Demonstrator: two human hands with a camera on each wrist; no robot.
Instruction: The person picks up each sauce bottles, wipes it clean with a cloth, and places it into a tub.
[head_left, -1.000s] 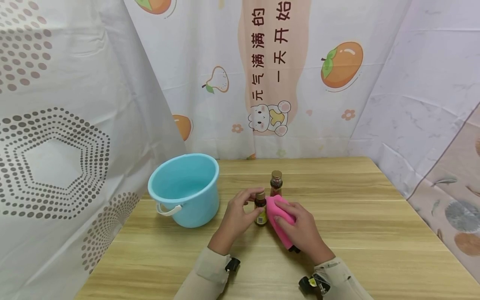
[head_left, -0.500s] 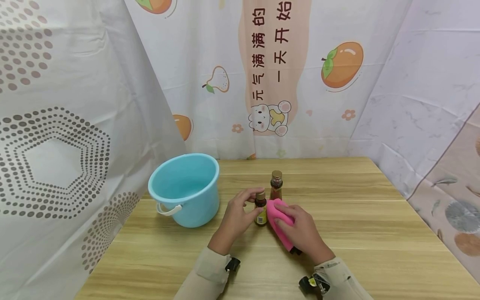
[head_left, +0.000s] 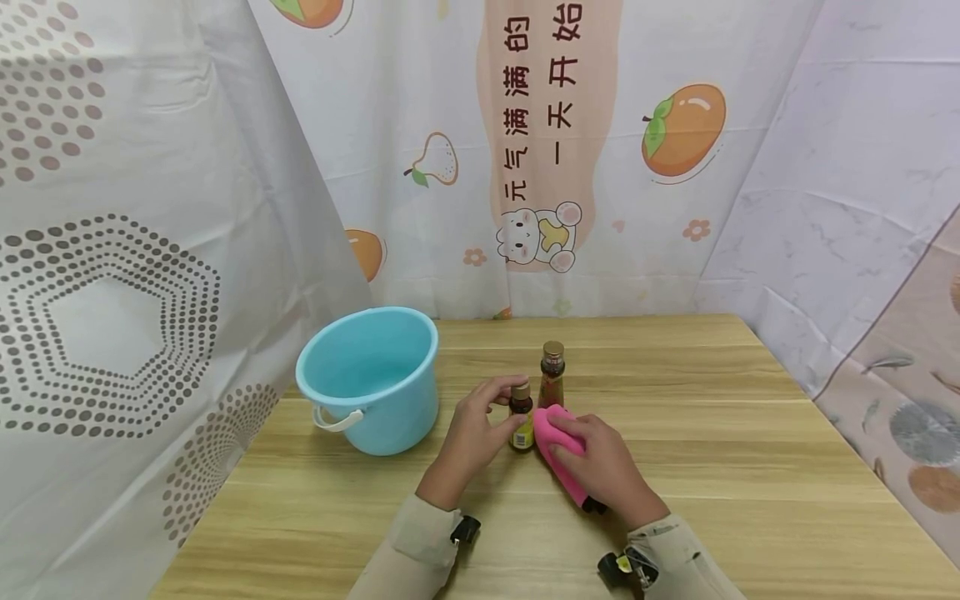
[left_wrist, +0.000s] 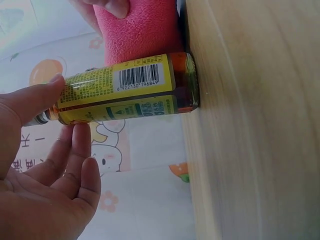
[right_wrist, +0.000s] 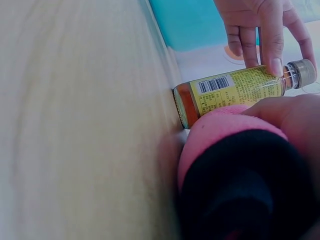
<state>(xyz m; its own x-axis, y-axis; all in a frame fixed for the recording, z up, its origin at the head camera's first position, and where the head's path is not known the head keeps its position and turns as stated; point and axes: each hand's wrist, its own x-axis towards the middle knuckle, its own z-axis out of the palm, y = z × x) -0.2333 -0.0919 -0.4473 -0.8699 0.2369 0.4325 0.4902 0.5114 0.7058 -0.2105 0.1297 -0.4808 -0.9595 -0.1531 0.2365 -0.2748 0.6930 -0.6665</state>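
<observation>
My left hand (head_left: pixel 483 421) holds a small dark glass bottle (head_left: pixel 522 427) upright on the table, thumb on the near side and fingers round the neck and cap. Its yellow label (left_wrist: pixel 120 87) with a barcode faces me. Against the bottle's right side lies a pink plush cloth bundle (head_left: pixel 558 446) with a black end (right_wrist: pixel 245 190). My right hand (head_left: pixel 603 458) grips this bundle from above, thumb and fingers pressed into the pile. Behind the bundle stands a second bottle (head_left: pixel 552 379) with a gold cap, its lower part hidden.
A light blue bucket (head_left: pixel 418 417) with a white handle stands to the left of the hands. The wooden table (head_left: pixel 712 467) ends at a printed curtain (head_left: pixel 442 225) at the back. A camera is strapped at each wrist.
My right hand and the pink cloth bundle have shifted slightly toward me, so more of the rear bottle shows. My left hand and its bottle have stayed put.
</observation>
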